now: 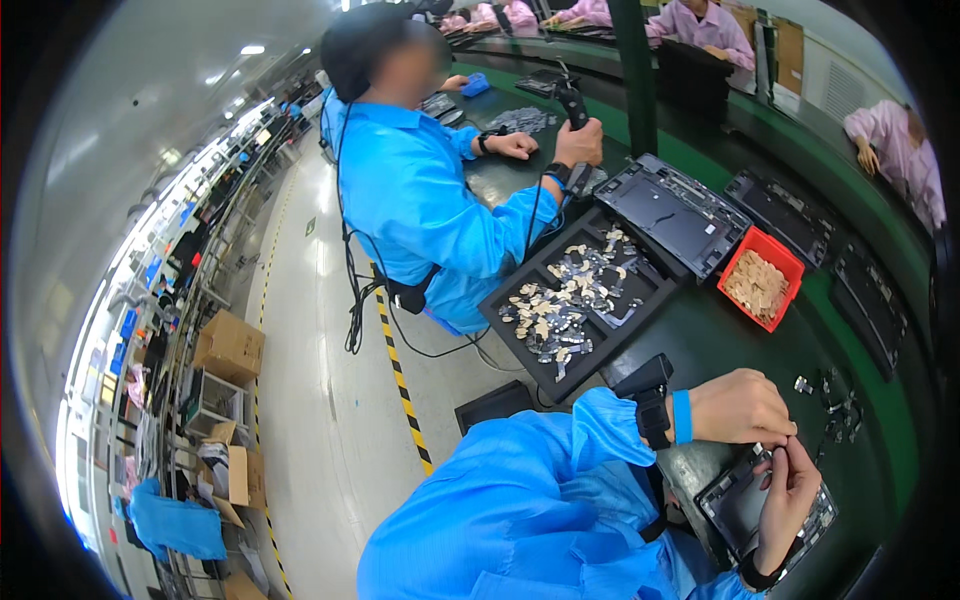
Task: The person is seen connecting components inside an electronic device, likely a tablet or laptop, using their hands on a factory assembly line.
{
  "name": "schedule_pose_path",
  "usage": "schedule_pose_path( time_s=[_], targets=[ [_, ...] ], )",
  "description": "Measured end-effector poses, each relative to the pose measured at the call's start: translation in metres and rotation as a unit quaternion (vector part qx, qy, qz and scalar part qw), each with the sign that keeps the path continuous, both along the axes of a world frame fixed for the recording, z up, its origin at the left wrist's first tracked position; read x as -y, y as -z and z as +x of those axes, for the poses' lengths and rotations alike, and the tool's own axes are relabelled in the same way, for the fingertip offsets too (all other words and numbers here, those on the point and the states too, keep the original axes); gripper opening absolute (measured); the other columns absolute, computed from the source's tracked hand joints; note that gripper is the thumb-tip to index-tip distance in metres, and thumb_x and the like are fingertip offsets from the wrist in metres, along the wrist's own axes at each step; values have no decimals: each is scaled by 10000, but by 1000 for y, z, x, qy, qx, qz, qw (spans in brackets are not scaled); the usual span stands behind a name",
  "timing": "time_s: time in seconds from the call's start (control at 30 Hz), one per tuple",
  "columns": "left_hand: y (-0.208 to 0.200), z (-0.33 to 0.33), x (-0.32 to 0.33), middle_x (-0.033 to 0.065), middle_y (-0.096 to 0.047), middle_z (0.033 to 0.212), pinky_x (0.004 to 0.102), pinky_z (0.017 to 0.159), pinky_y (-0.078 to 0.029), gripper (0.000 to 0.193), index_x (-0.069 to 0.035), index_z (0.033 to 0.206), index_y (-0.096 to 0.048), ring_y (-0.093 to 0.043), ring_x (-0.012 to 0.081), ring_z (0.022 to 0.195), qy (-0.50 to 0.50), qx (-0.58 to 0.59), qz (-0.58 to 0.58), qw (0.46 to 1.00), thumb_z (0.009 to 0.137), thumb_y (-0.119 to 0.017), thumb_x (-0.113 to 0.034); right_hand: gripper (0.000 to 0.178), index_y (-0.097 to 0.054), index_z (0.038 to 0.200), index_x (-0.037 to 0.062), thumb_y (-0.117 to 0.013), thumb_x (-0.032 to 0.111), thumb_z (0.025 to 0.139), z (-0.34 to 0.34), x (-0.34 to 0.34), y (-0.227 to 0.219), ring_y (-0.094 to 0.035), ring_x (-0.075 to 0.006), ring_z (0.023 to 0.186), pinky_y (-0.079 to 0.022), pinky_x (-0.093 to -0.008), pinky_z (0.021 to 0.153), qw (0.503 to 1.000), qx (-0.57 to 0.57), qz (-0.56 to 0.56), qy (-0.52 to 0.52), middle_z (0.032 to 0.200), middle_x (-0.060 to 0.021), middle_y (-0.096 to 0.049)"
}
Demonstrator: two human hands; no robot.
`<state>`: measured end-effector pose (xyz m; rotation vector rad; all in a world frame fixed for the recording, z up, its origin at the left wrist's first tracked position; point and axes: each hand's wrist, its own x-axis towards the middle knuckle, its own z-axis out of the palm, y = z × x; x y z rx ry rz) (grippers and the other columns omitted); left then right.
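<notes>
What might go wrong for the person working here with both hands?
The left hand and right hand come together over a dark device housing; anything pinched there, which I can't make out, might drop in. Small loose parts lie near the hands and could get knocked away. The red bin holds many tan pieces; a bump might spill them.

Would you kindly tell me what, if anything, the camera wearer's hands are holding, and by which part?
That cannot be told: the left hand and right hand come close together over the dark device housing, hiding anything pinched there.
</notes>
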<state>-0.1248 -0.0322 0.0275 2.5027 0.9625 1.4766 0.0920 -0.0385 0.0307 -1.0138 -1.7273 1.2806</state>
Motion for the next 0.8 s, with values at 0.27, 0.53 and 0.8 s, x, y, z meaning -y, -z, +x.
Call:
schedule_pose_path(
  time_s=[0.27,0.53,0.8],
  targets=[
    [3,8,-14,30,-622,906,347,677,-527,115,-116,929,-690,-650,200,799,30,-93,54,994,867,-720,-208,226,-699,1159,-85,-557,13,1013,8,9,-17,-634,-135,710,-487,-282,680,995,93,38,6,822,-98,-701],
    [-31,-37,-21,51,-700,862,349,664,-568,208,-68,880,-745,-689,241,751,-40,-64,4,997,709,-853,-22,267,-683,1246,-29,-593,36,1003,-17,0,-36,-753,-233,771,-576,-338,691,997,76,7,-26,969,-167,-775],
    [-39,-50,-45,130,-766,987,332,726,-584,213,-4,1010,-770,-744,251,806,-131,-23,-115,984,825,-840,-83,292,-689,1274,5,-608,52,998,-14,4,-25,-767,-254,806,-574,-335,698,992,88,33,79,1022,-170,-779]
  ],
)
